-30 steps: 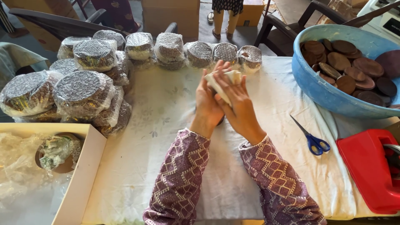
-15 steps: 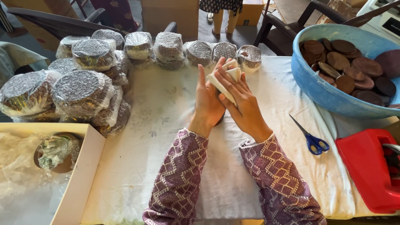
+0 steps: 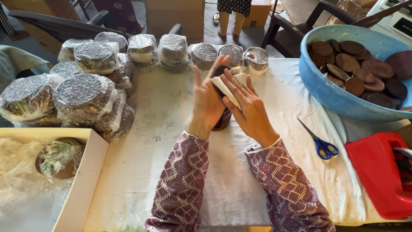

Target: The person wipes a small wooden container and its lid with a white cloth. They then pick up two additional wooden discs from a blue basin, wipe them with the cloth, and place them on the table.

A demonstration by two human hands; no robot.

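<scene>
A stack of dark discs (image 3: 223,118) standing on the bench (image 3: 171,141) is being pressed between the left hand (image 3: 208,101) and the right hand (image 3: 246,107), fingers straight. A white cloth (image 3: 225,88) is being held against its top. Scissors (image 3: 319,141) are lying near the blue bowl (image 3: 326,92).

Stack of dark brown round discs (image 3: 223,118), held upright above white tablecloth, pressed between both palms, pale cloth or paper wrap (image 3: 226,88) folded over upper part, dark top edge showing near fingertips, lower discs bare below
</scene>
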